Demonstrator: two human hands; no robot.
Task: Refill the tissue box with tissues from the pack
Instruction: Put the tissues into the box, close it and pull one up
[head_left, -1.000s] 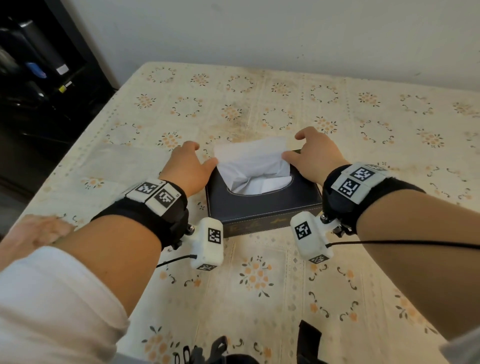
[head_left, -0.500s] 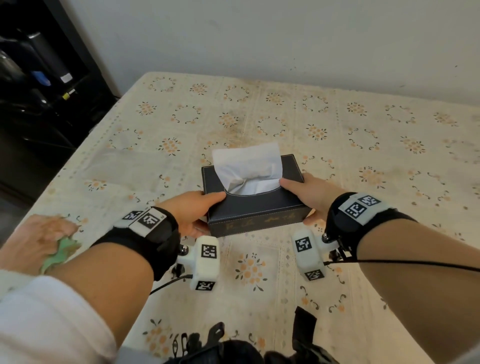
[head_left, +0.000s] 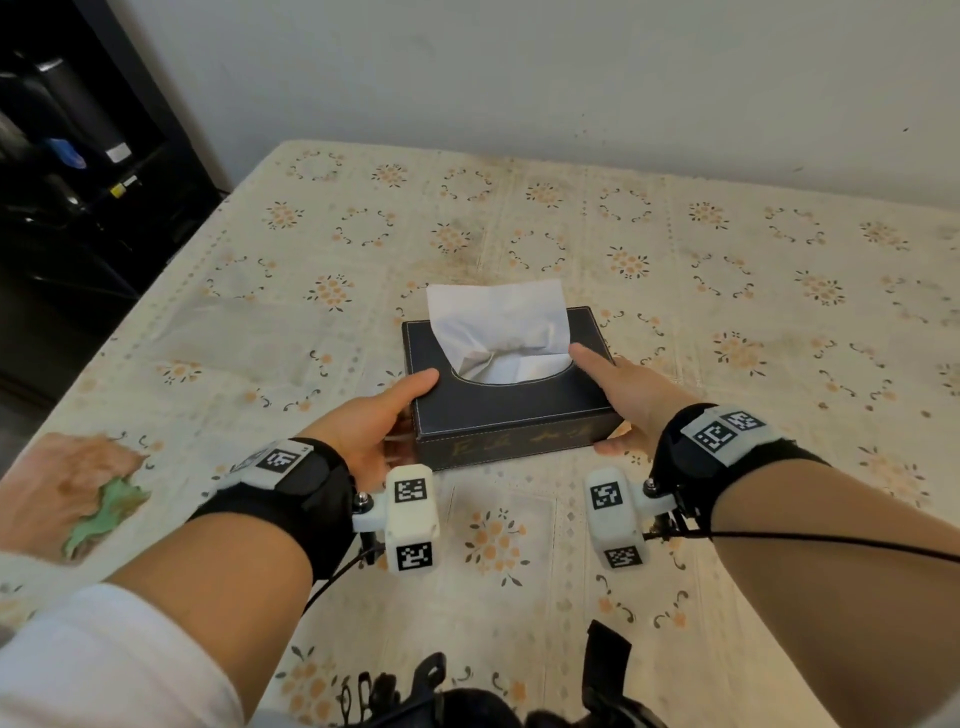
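Soft, even light, a bit blurry

The table (head_left: 675, 291) beyond the hands is bright with faint shadows. Left of the left hand (head_left: 371, 423) the shelf (head_left: 78, 171) is dark. The edges bend and smear.

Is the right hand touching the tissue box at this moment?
Touching. The head view shows the right hand laid on the tissue box, thumb on its top beside the opening, no gap visible.

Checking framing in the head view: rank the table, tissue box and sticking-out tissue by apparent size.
1. Table, largest.
2. Tissue box.
3. Tissue, smallest as it shows; the rest is hidden inside the box.
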